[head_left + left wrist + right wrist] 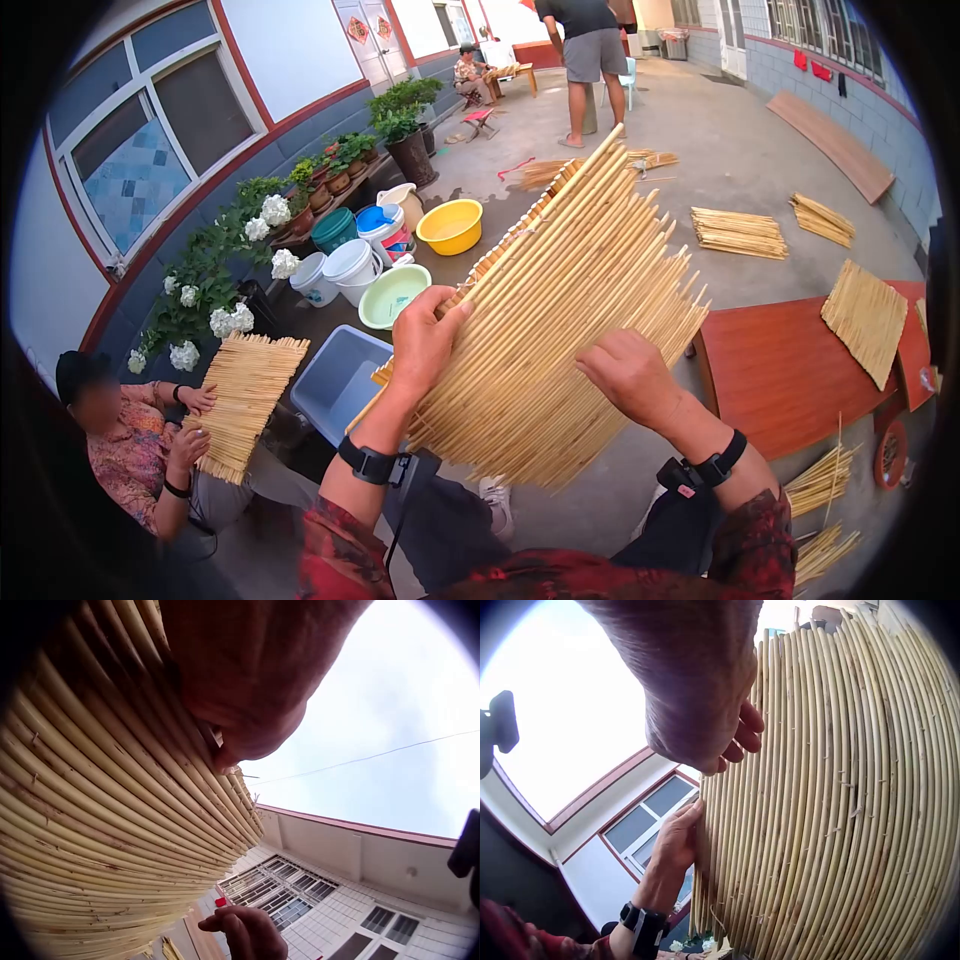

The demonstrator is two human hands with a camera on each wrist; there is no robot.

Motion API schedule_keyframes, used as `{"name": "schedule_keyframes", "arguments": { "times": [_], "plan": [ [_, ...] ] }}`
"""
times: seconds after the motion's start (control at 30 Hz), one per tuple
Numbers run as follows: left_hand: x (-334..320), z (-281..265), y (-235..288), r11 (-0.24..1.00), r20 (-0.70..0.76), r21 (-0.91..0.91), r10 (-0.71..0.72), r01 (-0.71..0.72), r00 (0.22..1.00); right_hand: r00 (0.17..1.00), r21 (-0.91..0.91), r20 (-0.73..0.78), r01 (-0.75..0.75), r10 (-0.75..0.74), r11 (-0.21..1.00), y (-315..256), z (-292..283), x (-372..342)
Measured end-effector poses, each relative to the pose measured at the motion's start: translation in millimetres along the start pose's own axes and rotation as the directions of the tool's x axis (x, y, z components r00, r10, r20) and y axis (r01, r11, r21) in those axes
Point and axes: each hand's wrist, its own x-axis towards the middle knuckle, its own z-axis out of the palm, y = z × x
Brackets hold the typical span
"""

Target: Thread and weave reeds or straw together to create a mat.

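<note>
Courtyard ground [725,150] lies beyond a stalk mat [545,325], left hand [425,338] gripping its edge, right hand [637,374] loosely curled.

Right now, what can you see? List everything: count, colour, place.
held mat: one, golden, centre
table: one, reddish, right
other mats: two, golden, left and on table
stalk piles: several, golden, mostly right
basins: two, yellow and green, left
tub: one, grey-blue, left
buckets: about five, mixed, left
plants: several, green, left
plank: one, brown, right
other people: three, varied clothes, left, back
wearer's wristbands: two, black, lower middle
left fingers: one hand, gripping held mat
right fingers: one hand, by held mat, contact unclear
</note>
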Motion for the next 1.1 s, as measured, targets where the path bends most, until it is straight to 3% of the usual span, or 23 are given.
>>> {"name": "schedule_keyframes", "arguments": {
  "times": [0.17,0.33,0.5,0.83,1.07,1.1],
  "plan": [
    [-16,10,6,0.997,0.019,-0.065,-0.042,0.043,0.999,0.996,0.009,-0.016,0.087,-0.086,0.996,-10,12,27],
    [-31,23,10,0.999,0.028,0.004,-0.051,0.051,0.998,0.964,-0.063,-0.167,0.198,-0.206,0.978,-8,32,49],
    [-38,37,5,0.998,0.04,0.063,0.01,-0.012,0.999,0.964,-0.081,-0.087,0.244,-0.251,0.966,1,43,43],
    [-33,48,0,0.995,0.054,0.103,-0.017,0.012,0.998,0.95,-0.131,-0.074,0.293,-0.304,0.947,8,53,43],
    [-29,52,-4,0.986,0.019,0.165,0.007,-0.01,1.0,0.934,-0.055,-0.045,0.353,-0.355,0.934,-8,47,48],
    [-30,55,-4,0.983,-0.011,0.183,0.025,-0.022,1.0,0.885,-0.024,-0.091,0.456,-0.456,0.89,-28,32,53]
  ]
}}
